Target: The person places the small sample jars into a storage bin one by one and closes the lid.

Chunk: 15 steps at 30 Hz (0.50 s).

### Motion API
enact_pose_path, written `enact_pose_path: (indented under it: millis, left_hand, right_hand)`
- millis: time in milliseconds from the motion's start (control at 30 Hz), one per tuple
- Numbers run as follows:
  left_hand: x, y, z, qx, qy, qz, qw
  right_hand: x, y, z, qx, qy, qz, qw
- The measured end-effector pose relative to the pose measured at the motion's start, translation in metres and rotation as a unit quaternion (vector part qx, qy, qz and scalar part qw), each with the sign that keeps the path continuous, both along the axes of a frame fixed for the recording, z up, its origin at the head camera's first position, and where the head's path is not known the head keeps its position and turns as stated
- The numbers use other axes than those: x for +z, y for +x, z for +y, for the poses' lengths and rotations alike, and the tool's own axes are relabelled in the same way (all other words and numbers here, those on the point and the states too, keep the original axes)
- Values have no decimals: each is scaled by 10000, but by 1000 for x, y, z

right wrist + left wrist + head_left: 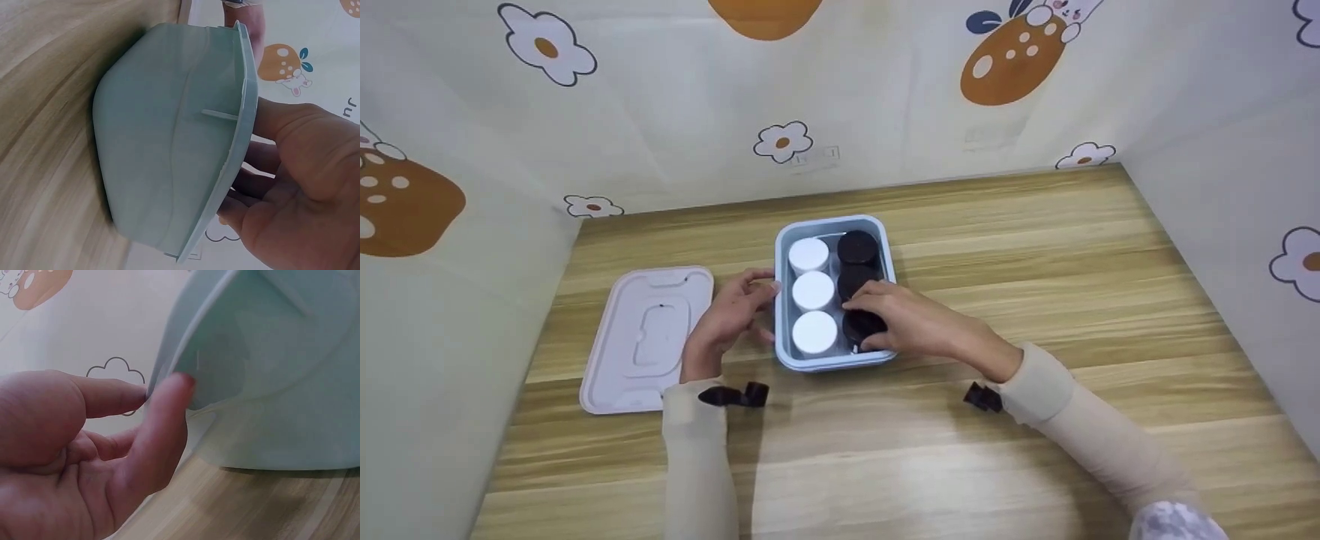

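A light blue plastic bin [782, 315] stands on the table. Inside it, white round containers [814, 332] line the left side and black round containers [858, 247] the right. My right hand [911, 319] reaches over the right rim, thumb and fingers around the nearest black container [861, 327], partly covering it. In the right wrist view the fingertips vanish behind the bin's rim [250, 107]. My left hand [735, 311] is at the bin's left edge. The left wrist view shows its thumb and a finger [163, 422] pinching the rim.
A pale flat lid [619, 337] lies on the table left of the bin, partly behind the left forearm. The wooden table [1035, 247] meets a patterned cloth wall [682, 135] at the back and sides. Black wrist mounts [735, 395] stick out from both sleeves.
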<state>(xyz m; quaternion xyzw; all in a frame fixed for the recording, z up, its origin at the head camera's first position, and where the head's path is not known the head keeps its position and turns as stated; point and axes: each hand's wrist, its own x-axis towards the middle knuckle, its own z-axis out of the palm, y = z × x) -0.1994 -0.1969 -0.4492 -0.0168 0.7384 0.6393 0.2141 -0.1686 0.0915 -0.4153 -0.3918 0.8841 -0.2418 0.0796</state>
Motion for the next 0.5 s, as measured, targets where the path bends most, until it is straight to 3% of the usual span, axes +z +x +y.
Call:
enact_pose_path:
  millis: [333, 500]
  left_hand:
    - [7, 2, 0, 67, -307, 5, 9995]
    - [12, 6, -5, 207, -376, 101, 9990]
  right_hand:
    - [-1, 3, -3, -71, -911, -320, 9953]
    - [-2, 5, -6, -56, -1738, -625, 9828]
